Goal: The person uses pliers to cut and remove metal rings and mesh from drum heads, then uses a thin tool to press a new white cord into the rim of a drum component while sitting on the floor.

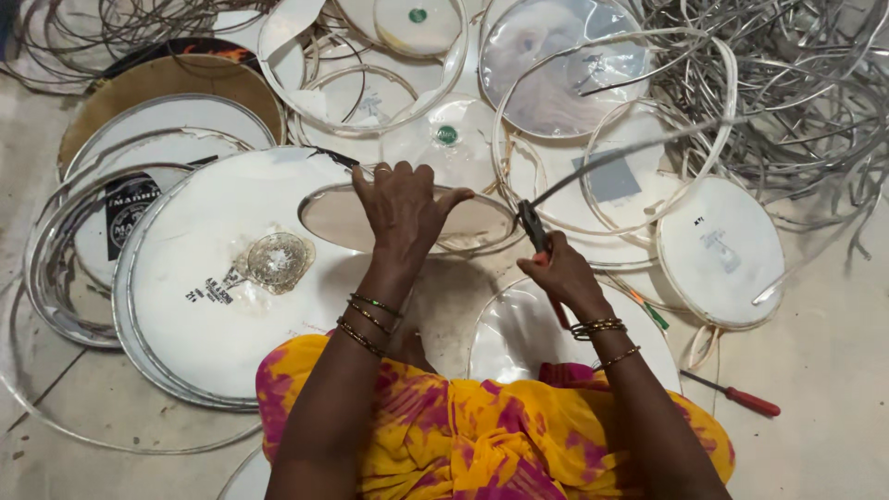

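You are pressing your left hand (403, 206) down on the small drumhead (407, 220), steadying it on the floor (815, 361) before your knees, while your right hand (558, 273) is gripping pliers (534, 230) biting its metal hoop.

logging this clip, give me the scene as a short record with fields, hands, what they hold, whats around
setting: floor strewn with round drumheads and metal hoops
left hand: grips the rim of a small drumhead held on edge
right hand: holds pliers at that drumhead's rim
nearest big item: large white drumhead lying flat, to the left
loose tool: red-handled screwdriver on the floor, to the right
background: tangle of bent metal hoops, upper right
clothing: yellow and pink garment, bangles on both wrists
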